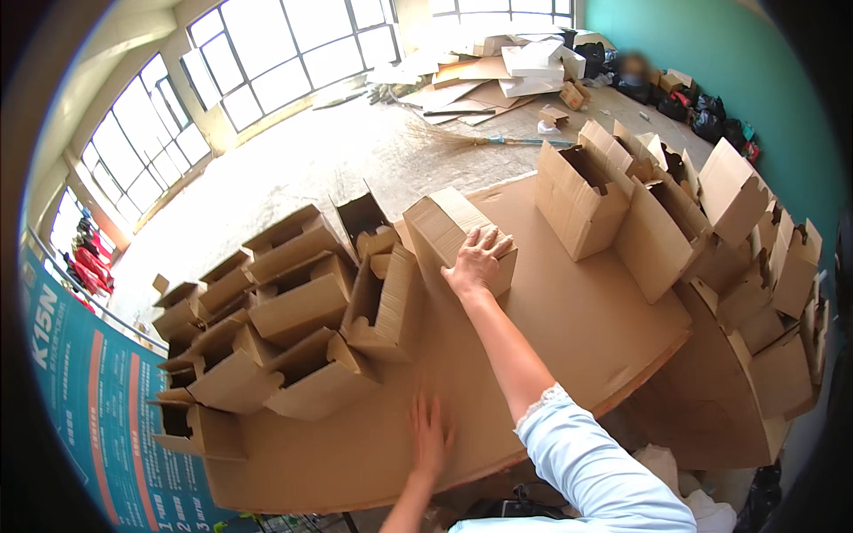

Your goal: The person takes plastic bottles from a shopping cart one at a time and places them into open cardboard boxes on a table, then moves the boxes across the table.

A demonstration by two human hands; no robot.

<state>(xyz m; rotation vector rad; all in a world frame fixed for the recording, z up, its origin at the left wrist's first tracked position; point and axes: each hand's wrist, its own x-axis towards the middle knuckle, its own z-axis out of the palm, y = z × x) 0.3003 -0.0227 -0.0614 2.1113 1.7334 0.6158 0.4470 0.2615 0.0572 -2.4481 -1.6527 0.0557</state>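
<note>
My right hand [478, 259] lies with spread fingers on top of a cardboard box [433, 222] that stands toward the far edge of the brown tabletop [542, 355]. Unlike its neighbours, this box has a covered top; a paler strip runs along it. Lower down, my left hand [430, 437] hovers over or rests on the tabletop near the front edge; motion blurs it, but its fingers look stretched out and hold nothing. Just left of the covered box stands an open-topped carton [400, 306] with raised flaps.
Several open cartons [324, 377] crowd the table's left side. More open cartons [582, 209] stand at the right, some on a lower board [702, 400]. A broom [506, 140] lies on the floor beyond, before a pile of cardboard sheets [475, 75]. A teal printed banner [98, 391] borders the left.
</note>
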